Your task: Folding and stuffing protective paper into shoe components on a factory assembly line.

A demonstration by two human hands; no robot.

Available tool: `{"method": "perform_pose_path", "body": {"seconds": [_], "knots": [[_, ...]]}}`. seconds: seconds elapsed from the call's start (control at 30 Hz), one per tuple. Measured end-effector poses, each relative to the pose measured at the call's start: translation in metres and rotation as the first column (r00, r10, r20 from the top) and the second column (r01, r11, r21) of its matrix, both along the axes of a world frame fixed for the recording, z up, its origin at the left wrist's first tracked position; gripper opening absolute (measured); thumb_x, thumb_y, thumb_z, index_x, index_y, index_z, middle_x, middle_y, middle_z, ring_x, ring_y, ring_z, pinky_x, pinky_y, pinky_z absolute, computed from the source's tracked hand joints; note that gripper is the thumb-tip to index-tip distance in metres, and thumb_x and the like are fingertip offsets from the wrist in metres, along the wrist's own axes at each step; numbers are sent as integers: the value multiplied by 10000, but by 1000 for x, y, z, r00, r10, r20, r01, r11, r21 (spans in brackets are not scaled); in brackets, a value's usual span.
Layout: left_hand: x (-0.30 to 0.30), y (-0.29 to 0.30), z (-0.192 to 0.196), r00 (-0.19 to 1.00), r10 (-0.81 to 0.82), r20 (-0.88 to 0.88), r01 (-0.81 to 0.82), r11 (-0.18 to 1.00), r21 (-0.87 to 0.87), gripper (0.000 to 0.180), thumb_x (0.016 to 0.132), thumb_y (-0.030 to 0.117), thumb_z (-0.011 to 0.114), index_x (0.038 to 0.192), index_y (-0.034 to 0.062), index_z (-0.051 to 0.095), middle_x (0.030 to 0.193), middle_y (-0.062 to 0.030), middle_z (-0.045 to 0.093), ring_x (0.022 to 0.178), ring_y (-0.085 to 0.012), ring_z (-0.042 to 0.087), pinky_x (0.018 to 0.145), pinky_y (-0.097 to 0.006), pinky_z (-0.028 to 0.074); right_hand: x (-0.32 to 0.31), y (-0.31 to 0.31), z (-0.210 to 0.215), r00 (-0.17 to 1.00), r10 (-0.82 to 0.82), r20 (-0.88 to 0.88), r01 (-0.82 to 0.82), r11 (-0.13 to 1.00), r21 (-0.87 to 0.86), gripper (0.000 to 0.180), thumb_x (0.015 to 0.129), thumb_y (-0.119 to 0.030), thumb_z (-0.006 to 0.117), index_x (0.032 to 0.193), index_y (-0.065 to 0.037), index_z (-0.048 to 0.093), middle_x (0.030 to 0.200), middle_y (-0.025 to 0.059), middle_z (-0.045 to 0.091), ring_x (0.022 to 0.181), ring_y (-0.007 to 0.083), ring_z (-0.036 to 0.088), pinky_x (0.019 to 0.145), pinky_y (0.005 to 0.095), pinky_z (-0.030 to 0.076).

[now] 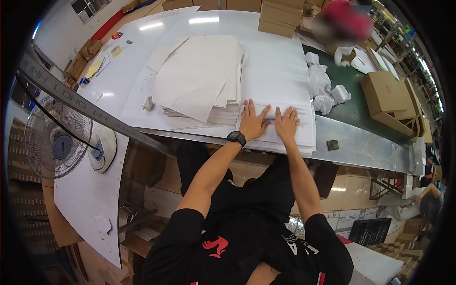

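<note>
A stack of large white paper sheets (273, 78) lies in front of me on the table. Both my hands press on its near part, where the top paper looks creased or folded over. My left hand (254, 126), with a black watch at the wrist, lies palm down with fingers spread. Close to its right, my right hand (286, 125) rests flat, fingers stretched forward. Neither hand grips anything that I can see. Left of them sits a thick, uneven pile of off-white sheets (197, 71), a few lying askew on top.
Crumpled white paper (320, 81) lies on the green surface to the right, near an open cardboard box (387, 97). A small dark block (332, 145) sits on the metal edge. Leftward are a fan (61, 146) and a white scale (102, 149). A person in red (344, 21) is across the table.
</note>
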State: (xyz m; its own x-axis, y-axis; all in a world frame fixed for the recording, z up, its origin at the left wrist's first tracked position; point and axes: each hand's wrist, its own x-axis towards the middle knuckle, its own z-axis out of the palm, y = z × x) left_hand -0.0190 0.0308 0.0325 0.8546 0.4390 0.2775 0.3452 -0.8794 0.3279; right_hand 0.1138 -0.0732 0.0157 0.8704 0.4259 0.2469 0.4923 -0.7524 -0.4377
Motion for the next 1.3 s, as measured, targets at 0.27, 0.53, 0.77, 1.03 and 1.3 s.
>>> {"method": "perform_pose_path", "body": {"seconds": [0.27, 0.53, 0.77, 1.03, 1.3], "knots": [[-10, 19, -7, 941, -30, 338, 88, 983, -159, 930, 946, 452, 626, 1627, 129, 80, 1623, -352, 32, 1480, -582, 59, 1155, -689, 162, -37, 34, 43, 643, 395, -656, 471, 471, 745, 788, 827, -198, 821, 1445, 86, 422, 1252, 182, 610, 1089, 295, 589, 877, 386, 515], [-29, -56, 79, 603, 346, 719, 116, 854, -508, 940, 954, 319, 692, 1578, -60, 99, 1624, -315, 130, 1517, -440, 160, 1179, -566, 252, -53, -39, 100, 236, 867, -439, 433, 310, 846, 525, 864, -71, 703, 1340, 27, 505, 1260, 152, 627, 1187, 307, 607, 1000, 508, 522], [-71, -56, 130, 690, 369, 623, 601, 188, -777, 840, 839, 69, 823, 1499, -30, 312, 1191, -149, 650, 1081, -211, 649, 903, -324, 555, -54, -74, 149, 368, 821, -436, -80, 495, 865, 593, 866, -100, 752, 1386, -18, 479, 1207, 82, 618, 1109, 192, 611, 947, 325, 504], [-96, -47, 172, 802, 25, 597, 517, 472, -714, 516, 845, 121, 834, 1271, 11, 565, 1092, -101, 681, 994, -145, 644, 861, -279, 535, -101, -47, 172, 889, 400, -223, 44, 411, 911, 198, 991, -189, 668, 962, 3, 625, 858, 15, 601, 804, 82, 502, 712, 239, 431], [-97, -51, 157, 524, 585, 619, 447, 430, -784, 486, 1054, 368, 563, 700, 37, 540, 650, 70, 465, 636, -39, 374, 548, -257, 312, -150, -46, 195, 861, 508, -33, -211, 415, 885, 353, 1060, -299, 537, 885, 2, 593, 786, -9, 551, 703, 64, 446, 640, 233, 376]]}}
